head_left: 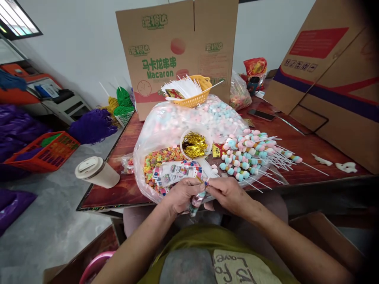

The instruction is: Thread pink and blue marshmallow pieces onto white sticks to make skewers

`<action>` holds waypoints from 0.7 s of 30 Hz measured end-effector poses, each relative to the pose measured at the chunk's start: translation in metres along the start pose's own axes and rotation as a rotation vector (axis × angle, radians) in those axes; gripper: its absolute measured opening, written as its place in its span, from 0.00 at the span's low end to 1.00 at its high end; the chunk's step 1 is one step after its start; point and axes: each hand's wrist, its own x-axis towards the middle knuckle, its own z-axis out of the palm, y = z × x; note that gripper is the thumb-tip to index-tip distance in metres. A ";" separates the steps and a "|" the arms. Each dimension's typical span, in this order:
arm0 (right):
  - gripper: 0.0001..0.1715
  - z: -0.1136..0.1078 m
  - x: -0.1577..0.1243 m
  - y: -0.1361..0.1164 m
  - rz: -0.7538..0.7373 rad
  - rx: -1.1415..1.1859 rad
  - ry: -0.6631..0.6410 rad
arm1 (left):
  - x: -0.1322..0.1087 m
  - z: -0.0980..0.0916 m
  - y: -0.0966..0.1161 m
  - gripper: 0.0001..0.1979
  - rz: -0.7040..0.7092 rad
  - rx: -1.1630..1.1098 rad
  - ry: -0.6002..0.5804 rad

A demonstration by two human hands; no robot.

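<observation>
My left hand (180, 194) and my right hand (226, 193) meet at the table's near edge, both closed around a bagged candy skewer (196, 202) that hangs down between them. A thin gold twist tie (200, 180) shows at the skewer's top between my fingertips. Just beyond my hands lies a stack of printed clear bags (177, 172) on colourful cereal rings (160, 157). A white bowl of gold twist ties (194, 144) sits behind that. To the right lies a pile of finished marshmallow skewers (251, 154).
A big plastic bag of pastel marshmallows (189, 118) fills the table's middle, with a yellow basket of white sticks (192, 90) on top. A paper cup (96, 172) lies at the left edge. Cardboard boxes (166, 51) stand behind and at right (334, 79). A phone (261, 114) lies on the table.
</observation>
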 end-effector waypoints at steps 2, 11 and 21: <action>0.16 -0.011 0.002 -0.001 -0.176 0.007 -0.095 | -0.004 -0.002 0.007 0.20 -0.150 -0.080 -0.128; 0.18 -0.004 0.014 0.004 0.099 0.429 -0.122 | -0.001 0.008 0.005 0.21 -0.155 -0.491 -0.153; 0.17 0.031 0.019 0.019 -0.109 -0.343 0.200 | 0.009 0.003 0.009 0.19 0.066 -0.276 0.332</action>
